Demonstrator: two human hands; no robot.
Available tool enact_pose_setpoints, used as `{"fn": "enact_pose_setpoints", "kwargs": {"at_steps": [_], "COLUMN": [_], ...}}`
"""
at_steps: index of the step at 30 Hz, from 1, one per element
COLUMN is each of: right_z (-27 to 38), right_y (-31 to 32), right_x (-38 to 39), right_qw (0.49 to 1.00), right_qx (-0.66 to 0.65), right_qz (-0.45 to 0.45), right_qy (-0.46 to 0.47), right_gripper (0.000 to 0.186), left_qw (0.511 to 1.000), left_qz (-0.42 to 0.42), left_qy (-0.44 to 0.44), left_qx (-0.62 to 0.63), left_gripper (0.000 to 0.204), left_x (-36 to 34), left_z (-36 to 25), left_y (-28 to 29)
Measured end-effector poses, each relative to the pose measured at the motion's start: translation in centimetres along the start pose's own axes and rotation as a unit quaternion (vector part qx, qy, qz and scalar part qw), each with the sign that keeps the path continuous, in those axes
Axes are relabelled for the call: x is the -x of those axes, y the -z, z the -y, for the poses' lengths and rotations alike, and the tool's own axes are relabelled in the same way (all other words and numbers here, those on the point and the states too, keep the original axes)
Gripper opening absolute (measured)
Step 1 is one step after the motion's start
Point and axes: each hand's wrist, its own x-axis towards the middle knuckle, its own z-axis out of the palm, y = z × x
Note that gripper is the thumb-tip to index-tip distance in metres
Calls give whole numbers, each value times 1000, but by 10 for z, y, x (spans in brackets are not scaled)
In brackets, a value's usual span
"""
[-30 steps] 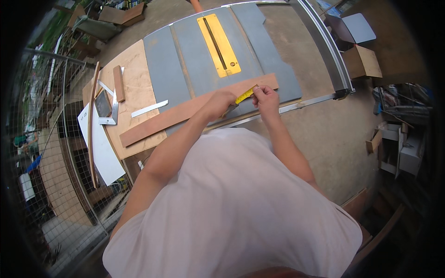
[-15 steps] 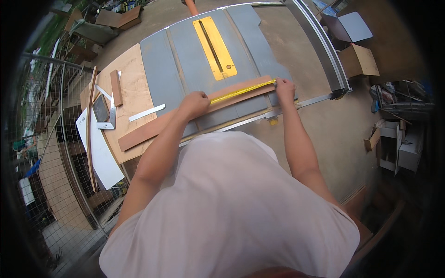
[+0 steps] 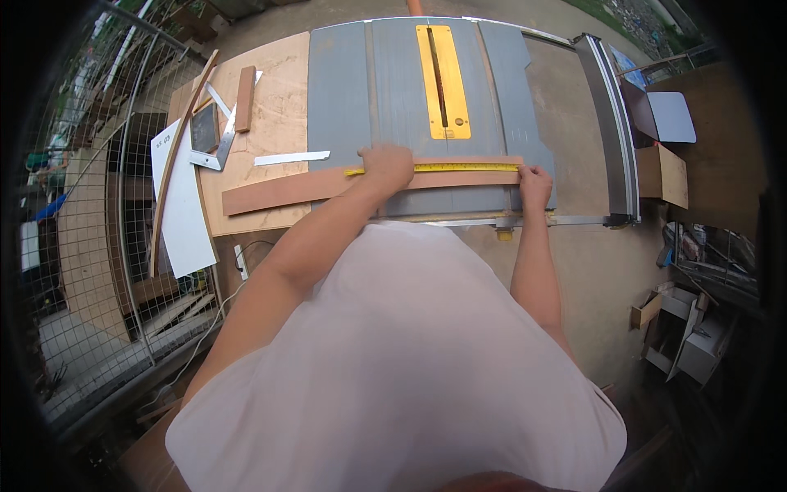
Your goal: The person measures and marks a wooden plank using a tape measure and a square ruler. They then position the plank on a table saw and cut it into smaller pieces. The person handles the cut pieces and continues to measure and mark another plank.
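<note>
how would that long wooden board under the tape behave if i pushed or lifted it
The long wooden board will probably be fairly stiff, since it looks like solid wood. It seems unlikely to roll, lying on its broad flat face. Pushed, it might slide, as the grey saw table partly beneath looks smooth.

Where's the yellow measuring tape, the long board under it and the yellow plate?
Yellow measuring tape (image 3: 467, 167): head view, on its pulled-out strip.
Long board (image 3: 303, 187): head view, on its left half.
Yellow plate (image 3: 452, 82): head view, on its right side.
</note>
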Motion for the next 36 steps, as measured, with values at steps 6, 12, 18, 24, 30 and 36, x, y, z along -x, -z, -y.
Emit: {"fn": "enact_pose_setpoints", "kwargs": {"at_steps": [6,12,18,24,30,36], "right_z": [4,-4,1,-13,8,137], "right_y": [7,2,3,5,8,-33], "right_x": [-24,-10,-8,-18,-15,31], "right_qw": [997,999,999,996,991,966], "right_qx": [64,-42,1,-13,95,-15], "right_qz": [45,29,30,59,-46,33], "right_qy": [-13,17,20,59,78,258], "right_gripper": [29,32,36,37,37,27], "left_qw": [992,994,991,993,988,984], "left_qz": [127,101,124,105,101,96], "left_qy": [-18,-25,-32,-36,-47,-92], "left_qx": [-12,30,42,38,107,115], "left_gripper": [27,30,27,29,30,30], "left_x": [-33,-37,-38,-46,-40,-38], "left_z": [0,2,7,0,9,17], "left_y": [20,10,9,1,-1,-2]}}
